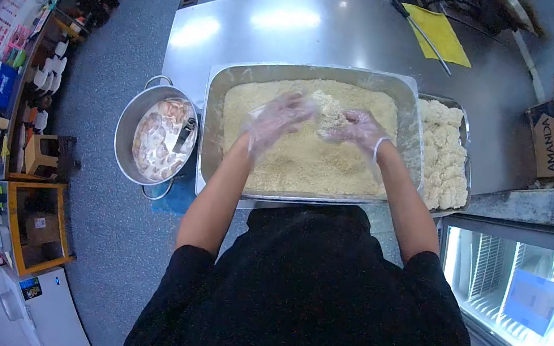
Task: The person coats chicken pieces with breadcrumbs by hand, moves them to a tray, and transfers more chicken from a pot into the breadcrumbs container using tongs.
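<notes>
large rectangular metal tub (410, 140): 1 | round silver two-handled pot (127, 130): 1 | oblong metal tray (466, 131): 1 | yellow sheet (446, 36): 1

Stretching forward here with both arms, bare below short black sleeves (189, 283)! Slants the left arm (218, 196) up and inward from the elbow, mirrors it with the right arm (409, 206), tilted in from the other side. Brings the hands close together out front, apart by just a gap, both in clear plastic gloves. Extends the left hand (283, 117) across, fingers loosely spread and aimed at the other, slightly blurred. And over to the right hand (356, 128): points inward, curls the fingers, hard to read as gripping or merely touching. Shows a pale glove cuff (379, 147) around the right wrist.
</notes>
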`<state>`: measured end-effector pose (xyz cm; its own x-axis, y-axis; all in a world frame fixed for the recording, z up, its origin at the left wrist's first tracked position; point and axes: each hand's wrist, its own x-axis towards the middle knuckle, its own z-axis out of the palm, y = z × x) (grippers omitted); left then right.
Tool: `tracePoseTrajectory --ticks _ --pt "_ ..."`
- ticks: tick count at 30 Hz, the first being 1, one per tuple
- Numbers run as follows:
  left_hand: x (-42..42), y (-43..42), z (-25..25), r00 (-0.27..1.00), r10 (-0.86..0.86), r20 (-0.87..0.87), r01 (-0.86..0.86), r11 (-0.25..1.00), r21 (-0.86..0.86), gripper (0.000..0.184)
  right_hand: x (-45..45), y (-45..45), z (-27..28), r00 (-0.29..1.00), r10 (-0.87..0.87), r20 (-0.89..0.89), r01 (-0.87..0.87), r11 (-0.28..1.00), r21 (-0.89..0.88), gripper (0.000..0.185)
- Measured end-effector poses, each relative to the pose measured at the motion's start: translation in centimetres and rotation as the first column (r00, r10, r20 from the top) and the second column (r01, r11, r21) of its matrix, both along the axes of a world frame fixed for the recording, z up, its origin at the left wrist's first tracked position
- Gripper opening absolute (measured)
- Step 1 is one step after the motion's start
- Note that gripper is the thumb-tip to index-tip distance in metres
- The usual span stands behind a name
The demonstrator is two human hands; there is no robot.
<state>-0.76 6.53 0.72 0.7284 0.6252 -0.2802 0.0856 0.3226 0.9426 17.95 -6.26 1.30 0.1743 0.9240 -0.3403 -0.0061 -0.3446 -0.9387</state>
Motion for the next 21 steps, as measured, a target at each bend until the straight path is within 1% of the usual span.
tracePoseTrajectory --ticks 1,2,3,4,5,6,7,8,9,10,11,12,14,15,16,17,18,19,20,21 --pt "0.6 -0.4 -0.2 0.999 -0.011 0.033 0.012 0.999 -0.04 0.062 -0.5 -0.1 0.4 0.998 -0.017 0.054 0.019 0.999 -0.04 0.053" --pt "1.0 -0.6 -0.3 0.997 -0.021 0.069 0.026 0.997 -0.077 0.062 -0.9 0.0 0.3 0.998 -0.015 0.059 0.017 0.999 -0.047 0.053" --pt "1.2 -0.6 0.1 0.997 -0.022 0.076 0.028 0.996 -0.082 0.062 -1.1 0.1 0.3 0.991 0.027 0.13 -0.021 0.999 -0.048 0.058" --pt "1.6 -0.6 0.7 0.989 -0.074 -0.128 0.092 0.987 0.135 0.068 -1.2 0.1 0.3 0.977 0.064 0.203 -0.055 0.997 -0.05 0.062" --pt "2.1 -0.6 1.5 0.94 -0.082 -0.33 0.197 0.923 0.332 0.074 -1.4 -0.1 0.5 0.976 0.053 0.213 -0.043 0.998 -0.052 0.062" --pt "2.3 -0.8 2.6 0.942 -0.094 -0.322 0.206 0.919 0.335 0.074 -1.8 -0.3 0.6 0.965 -0.003 0.261 0.013 0.999 -0.036 0.064" --pt "2.2 -0.8 3.8 0.937 -0.093 -0.338 0.226 0.896 0.382 0.078 -1.8 -0.3 0.6 0.951 -0.058 0.304 0.065 0.998 -0.013 0.067" --pt "2.0 -0.7 4.5 0.93 -0.088 -0.357 0.246 0.87 0.428 0.082 -1.6 -0.2 0.0 0.95 -0.068 0.304 0.074 0.997 -0.006 0.067" --pt "2.0 -0.4 3.9 0.928 -0.092 -0.36 0.253 0.866 0.43 0.082 -1.5 -0.3 -0.7 0.965 -0.063 0.254 0.049 0.997 0.064 0.067" --pt "2.0 -0.1 3.0 0.972 -0.03 -0.233 0.178 0.743 0.645 0.082 -1.3 -0.4 -1.4 0.978 -0.054 0.203 0.027 0.991 0.133 0.068" --pt "2.0 0.0 2.2 0.996 -0.001 -0.091 0.074 0.578 0.812 0.082 -1.1 -0.8 -2.1 0.978 -0.061 0.199 0.035 0.991 0.132 0.068" --pt "1.8 -0.5 3.0 0.995 -0.009 -0.095 0.083 0.58 0.811 0.082 -0.9 -1.2 -2.3 0.975 -0.079 0.206 0.055 0.991 0.123 0.067" --pt "1.5 -1.9 5.7 0.986 0.013 -0.168 0.133 0.548 0.826 0.071 -0.2 -2.2 -3.6 0.971 -0.106 0.216 0.083 0.99 0.113 0.067" --pt "1.3 -1.8 4.6 0.986 0.005 -0.167 0.137 0.545 0.827 0.071 0.4 -2.5 -5.1 0.991 -0.085 0.099 0.076 0.993 0.091 0.062" --pt "0.9 -1.4 3.1 0.994 -0.064 -0.09 0.109 0.464 0.879 0.065 0.4 -2.6 -4.9 0.998 -0.063 -0.019 0.065 0.995 0.074 0.058" --pt "0.7 -1.0 1.6 0.99 -0.141 -0.023 0.075 0.381 0.921 0.059 0.4 -2.8 -4.7 0.997 -0.072 -0.021 0.073 0.994 0.078 0.058" --pt "0.5 -1.3 1.8 0.988 -0.151 -0.029 0.085 0.378 0.922 0.059 -0.7 -3.0 -2.2 0.959 -0.18 -0.218 0.159 0.981 -0.111 0.052" --pt "0.4 -1.6 2.2 0.985 -0.172 0.015 0.029 0.251 0.967 0.058 -1.6 -3.0 -0.5 0.869 -0.313 -0.383 0.199 0.93 -0.309 0.047" --pt "0.2 -2.0 2.4 0.978 -0.201 0.058 -0.033 0.124 0.992 0.057 -2.1 -2.7 0.0 0.863 -0.323 -0.389 0.208 0.928 -0.31 0.047" --pt "0.1 -2.2 2.1 0.976 -0.213 0.052 -0.026 0.124 0.992 0.057 -2.6 -2.4 0.4 0.764 -0.375 -0.524 0.183 0.906 -0.381 0.046"
